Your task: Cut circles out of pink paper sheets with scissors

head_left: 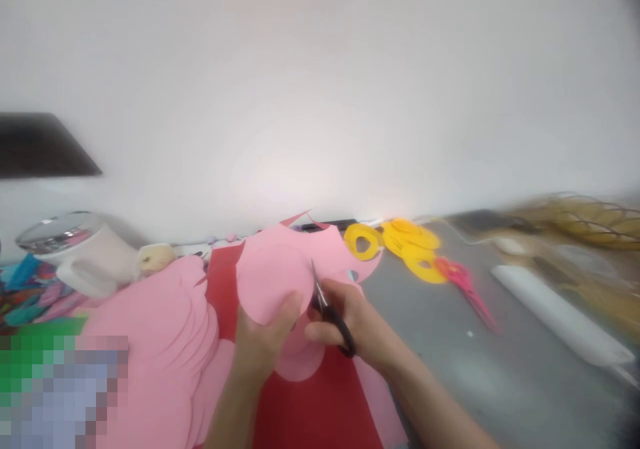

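My left hand (265,335) grips a pink paper circle (273,279), its thumb lying on the front face. Black-handled scissors (343,332) are in my right hand (345,315), with the blades upright along the circle's right edge. Behind the circle is a larger pink sheet (325,245) with a cut outline. Below my hands lies red paper (315,409), with another rounded pink piece (300,365) over it. A pile of pink paper shapes (150,315) spreads out to the left of my left hand.
Yellow paper rings (410,239) and pink scissors (467,285) lie on the grey surface (450,369) to the right. A long white object (560,315) is farther right. At the left stands a white mug (100,255) near green paper (50,329).
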Motion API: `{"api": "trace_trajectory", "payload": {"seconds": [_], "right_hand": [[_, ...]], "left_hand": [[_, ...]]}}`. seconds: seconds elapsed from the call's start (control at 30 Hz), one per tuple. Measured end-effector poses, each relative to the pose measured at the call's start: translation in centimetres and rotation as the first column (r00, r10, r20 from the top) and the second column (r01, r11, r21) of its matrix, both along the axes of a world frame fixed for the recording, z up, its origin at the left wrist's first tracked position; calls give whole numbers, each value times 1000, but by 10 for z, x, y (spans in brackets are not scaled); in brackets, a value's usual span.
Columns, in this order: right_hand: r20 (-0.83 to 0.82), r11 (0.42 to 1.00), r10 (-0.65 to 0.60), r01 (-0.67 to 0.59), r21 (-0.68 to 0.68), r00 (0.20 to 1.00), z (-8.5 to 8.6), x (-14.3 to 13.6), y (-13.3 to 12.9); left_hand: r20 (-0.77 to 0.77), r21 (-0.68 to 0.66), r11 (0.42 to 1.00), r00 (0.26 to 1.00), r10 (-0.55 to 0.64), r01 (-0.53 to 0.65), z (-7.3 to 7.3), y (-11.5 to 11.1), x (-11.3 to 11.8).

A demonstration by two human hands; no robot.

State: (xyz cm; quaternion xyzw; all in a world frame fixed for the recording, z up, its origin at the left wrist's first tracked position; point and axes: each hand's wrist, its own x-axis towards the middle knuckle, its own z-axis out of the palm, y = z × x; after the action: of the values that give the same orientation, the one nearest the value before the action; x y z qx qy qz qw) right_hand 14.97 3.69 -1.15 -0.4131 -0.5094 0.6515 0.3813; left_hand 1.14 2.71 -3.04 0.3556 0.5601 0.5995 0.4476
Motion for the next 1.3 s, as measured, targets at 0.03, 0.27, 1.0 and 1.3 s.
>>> {"api": "trace_trajectory", "payload": {"seconds": [0.03, 0.27, 1.0, 1.3], "right_hand": [[5, 1000, -3, 3, 0, 1000, 0, 0, 0], [21, 1000, -2, 2, 0, 1000, 1, 0, 1], [48, 999, 7, -9, 31, 999, 0, -2, 2], [63, 999, 7, -10, 45, 998, -2, -1, 2]], "left_hand": [[-3, -12, 1000, 1000, 11, -11, 0, 0, 0], [-57, -50, 998, 998, 27, -29, 3, -1, 1], [-79, -23, 999, 996, 28, -30, 5, -2, 1], [-52, -39, 999, 998, 25, -27, 7, -3, 3]]}}
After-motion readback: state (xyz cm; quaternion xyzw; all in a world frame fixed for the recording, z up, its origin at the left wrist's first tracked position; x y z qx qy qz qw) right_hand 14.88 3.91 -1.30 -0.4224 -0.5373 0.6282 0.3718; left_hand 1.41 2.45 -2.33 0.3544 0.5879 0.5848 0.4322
